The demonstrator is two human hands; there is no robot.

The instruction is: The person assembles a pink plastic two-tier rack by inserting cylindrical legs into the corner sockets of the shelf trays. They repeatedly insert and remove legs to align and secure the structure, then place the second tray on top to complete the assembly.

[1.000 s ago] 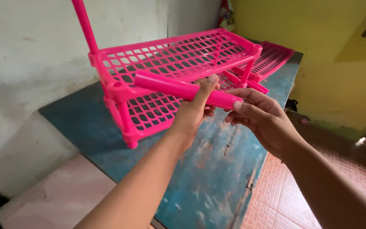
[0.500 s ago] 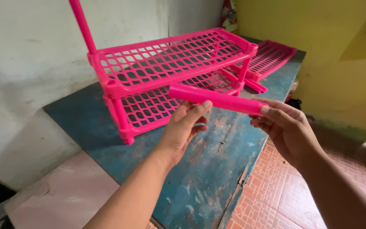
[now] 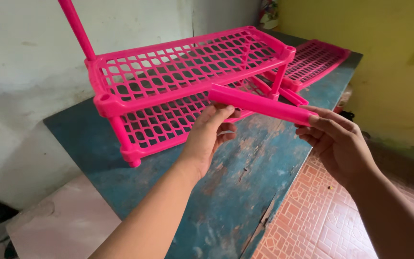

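Pink plastic tube (image 3: 260, 104), a short smooth rod, was held level above the edge of a worn blue table (image 3: 245, 182), slanting slightly down toward the person's right. Right hand (image 3: 339, 144) pinched the tube's near end between thumb and fingers, closed around it. Left hand (image 3: 209, 136) sat under the tube's other end, palm up and fingers loosely curled, the fingertips at or just beneath the tube; whether they truly pressed against it could not be told from the head view.

Just behind the tube stood a pink two-tier rack (image 3: 183, 72) of lattice shelves on the table, its upper shelf joined to the lower one by short corner posts. One tall pink post (image 3: 76, 29) rose from the rack's far left corner and ran out of the top of the frame. Farther back, near the yellow wall (image 3: 389, 57), a loose pink lattice shelf (image 3: 315, 57) lay flat on the table, partly hidden by the rack. A slim pink piece (image 3: 288, 96) lay on the tabletop between the rack and that shelf.

White plaster wall (image 3: 25, 72) bordered the table on the left. Red patterned floor tiles (image 3: 322, 220) showed below the right forearm.
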